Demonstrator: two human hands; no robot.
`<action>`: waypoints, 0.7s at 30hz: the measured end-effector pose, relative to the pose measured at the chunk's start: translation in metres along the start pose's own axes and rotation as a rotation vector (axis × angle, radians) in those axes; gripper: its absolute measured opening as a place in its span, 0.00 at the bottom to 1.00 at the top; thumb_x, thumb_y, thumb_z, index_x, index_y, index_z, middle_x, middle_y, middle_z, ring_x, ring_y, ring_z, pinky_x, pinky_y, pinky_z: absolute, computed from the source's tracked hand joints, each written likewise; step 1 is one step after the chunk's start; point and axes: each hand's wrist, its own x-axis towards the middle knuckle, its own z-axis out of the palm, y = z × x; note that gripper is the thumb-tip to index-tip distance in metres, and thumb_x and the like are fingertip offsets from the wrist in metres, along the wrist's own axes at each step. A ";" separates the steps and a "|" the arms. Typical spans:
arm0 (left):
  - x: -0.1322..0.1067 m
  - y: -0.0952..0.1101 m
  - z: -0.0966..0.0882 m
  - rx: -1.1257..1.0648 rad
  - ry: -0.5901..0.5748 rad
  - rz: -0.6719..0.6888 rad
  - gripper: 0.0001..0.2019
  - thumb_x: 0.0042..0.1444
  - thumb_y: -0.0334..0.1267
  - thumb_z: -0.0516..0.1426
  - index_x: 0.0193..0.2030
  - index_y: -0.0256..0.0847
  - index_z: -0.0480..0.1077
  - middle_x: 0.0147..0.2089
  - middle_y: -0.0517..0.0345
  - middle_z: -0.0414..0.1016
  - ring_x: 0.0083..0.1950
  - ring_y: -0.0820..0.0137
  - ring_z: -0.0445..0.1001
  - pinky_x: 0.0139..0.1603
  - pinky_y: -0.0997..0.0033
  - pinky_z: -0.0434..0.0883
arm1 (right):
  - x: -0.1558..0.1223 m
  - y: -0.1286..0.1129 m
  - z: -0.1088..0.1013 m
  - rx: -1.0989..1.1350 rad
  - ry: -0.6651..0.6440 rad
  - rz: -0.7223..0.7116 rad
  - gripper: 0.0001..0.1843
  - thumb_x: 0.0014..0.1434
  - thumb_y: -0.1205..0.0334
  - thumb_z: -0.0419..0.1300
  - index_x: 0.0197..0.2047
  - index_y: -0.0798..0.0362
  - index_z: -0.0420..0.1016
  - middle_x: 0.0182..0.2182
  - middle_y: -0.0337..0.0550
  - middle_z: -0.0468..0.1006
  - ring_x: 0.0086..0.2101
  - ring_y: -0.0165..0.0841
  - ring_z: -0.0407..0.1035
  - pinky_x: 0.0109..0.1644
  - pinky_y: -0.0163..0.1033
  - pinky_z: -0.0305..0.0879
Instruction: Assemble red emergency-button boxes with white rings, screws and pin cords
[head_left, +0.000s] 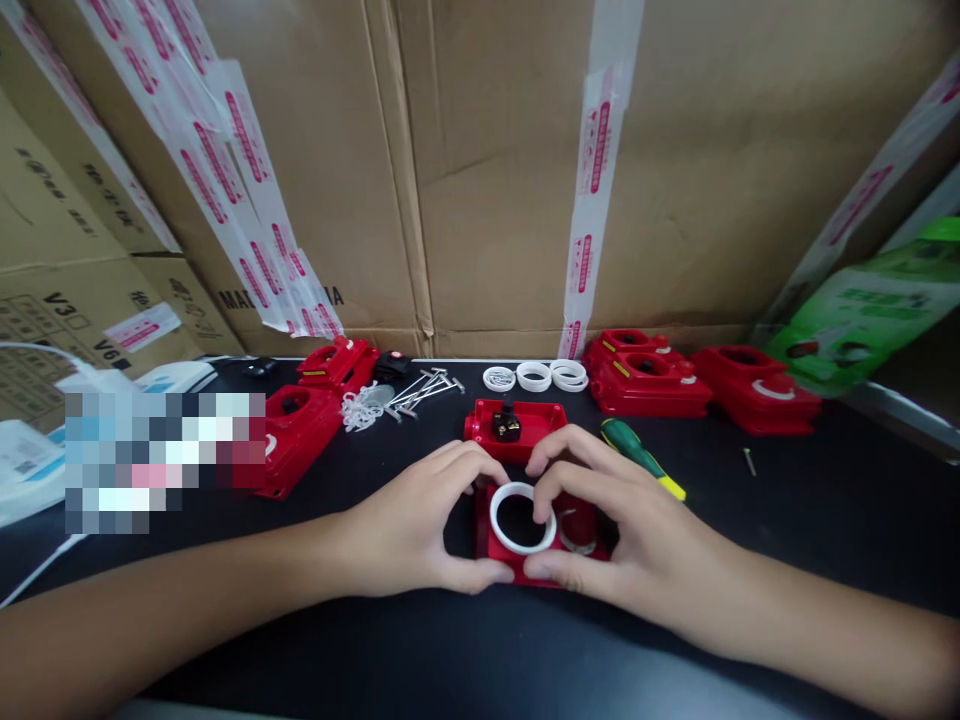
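A white ring (pixel 523 549) sits over the round opening of a red plastic housing (pixel 496 553) in front of me. My left hand (pixel 427 520) curves around the housing's left side, thumb at the front edge and fingertips at the back. From the right, my right hand (pixel 622 510) grips the ring, one bent finger reaching into it and the thumb at its front. Just behind lies a second red housing part (pixel 544 425), its open side up, with a black switch block (pixel 506 424) inside. A green and yellow screwdriver (pixel 637 452) rests behind my right hand.
Red housings stand at back right (pixel 645 385) and left (pixel 300 450). White rings (pixel 534 377), metal T-shaped rods (pixel 427 392) and white cord loops (pixel 361 410) lie along the back. A screw (pixel 749 461) and green bottle (pixel 862 310) are right. Cardboard (pixel 495 200) rises behind.
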 end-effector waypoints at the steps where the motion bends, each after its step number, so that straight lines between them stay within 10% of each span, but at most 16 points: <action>1: 0.000 0.000 0.000 0.000 -0.002 -0.006 0.26 0.53 0.43 0.74 0.54 0.45 0.70 0.53 0.53 0.76 0.52 0.60 0.75 0.54 0.60 0.74 | -0.001 -0.001 -0.003 -0.017 -0.010 -0.010 0.12 0.63 0.50 0.72 0.41 0.47 0.76 0.55 0.46 0.70 0.52 0.40 0.72 0.54 0.45 0.74; 8: 0.000 0.001 -0.001 0.005 -0.018 -0.023 0.26 0.53 0.45 0.74 0.54 0.45 0.70 0.53 0.53 0.76 0.53 0.60 0.75 0.54 0.60 0.74 | -0.008 -0.003 -0.018 -0.111 -0.104 -0.029 0.06 0.72 0.59 0.59 0.46 0.43 0.77 0.62 0.46 0.66 0.55 0.40 0.73 0.54 0.46 0.79; 21: -0.002 -0.001 0.001 -0.012 -0.022 -0.049 0.31 0.54 0.46 0.74 0.59 0.44 0.67 0.57 0.52 0.74 0.54 0.60 0.75 0.56 0.59 0.74 | -0.006 0.003 -0.008 -0.013 -0.059 -0.091 0.11 0.69 0.57 0.66 0.53 0.45 0.72 0.57 0.44 0.77 0.56 0.37 0.74 0.61 0.45 0.74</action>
